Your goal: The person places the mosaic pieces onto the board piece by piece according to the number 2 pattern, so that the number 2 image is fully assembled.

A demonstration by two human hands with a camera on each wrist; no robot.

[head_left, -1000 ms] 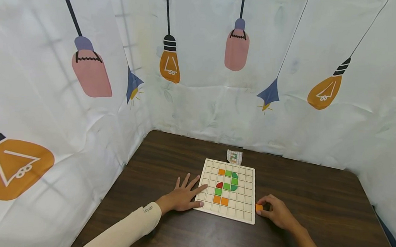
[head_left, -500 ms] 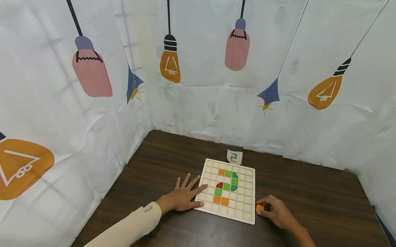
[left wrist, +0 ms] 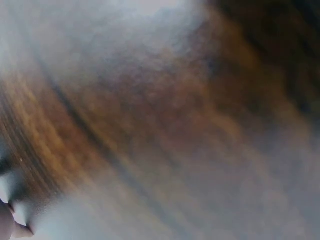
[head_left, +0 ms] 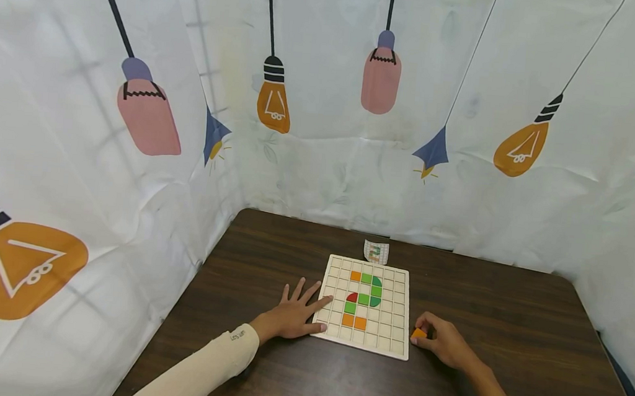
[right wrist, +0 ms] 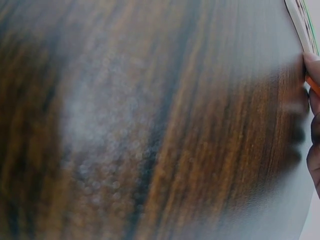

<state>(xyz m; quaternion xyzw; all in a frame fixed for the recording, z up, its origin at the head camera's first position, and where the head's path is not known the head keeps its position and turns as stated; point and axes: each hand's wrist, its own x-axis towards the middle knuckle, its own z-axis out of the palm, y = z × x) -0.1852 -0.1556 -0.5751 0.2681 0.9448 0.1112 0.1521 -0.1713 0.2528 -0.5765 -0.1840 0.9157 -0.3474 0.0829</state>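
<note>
A pale gridded board point(head_left: 392, 321) lies flat on the dark wooden table. Orange, green and red tiles, some square and some rounded, fill several of its cells in a curving row. My left hand point(head_left: 290, 318) rests with spread fingers at the board's left side, the thumb and a finger over its edge. Just off the right edge, my right hand point(head_left: 448, 343) pinches an orange square tile point(head_left: 418, 334) between thumb and fingers. A bit of that orange tile point(right wrist: 313, 85) shows at the far right of the right wrist view. The left wrist view is mostly blurred table.
Behind the board lies a small printed card point(head_left: 376, 252) with a coloured grid pattern. A white curtain point(head_left: 319, 173) printed with lamps hangs along the table's back and left. Brown table surface point(head_left: 499, 312) stretches to the right.
The orange tile has shifted slightly right, away from the board, and turned a little in my right hand's fingers. My left hand and the board have stayed put.
</note>
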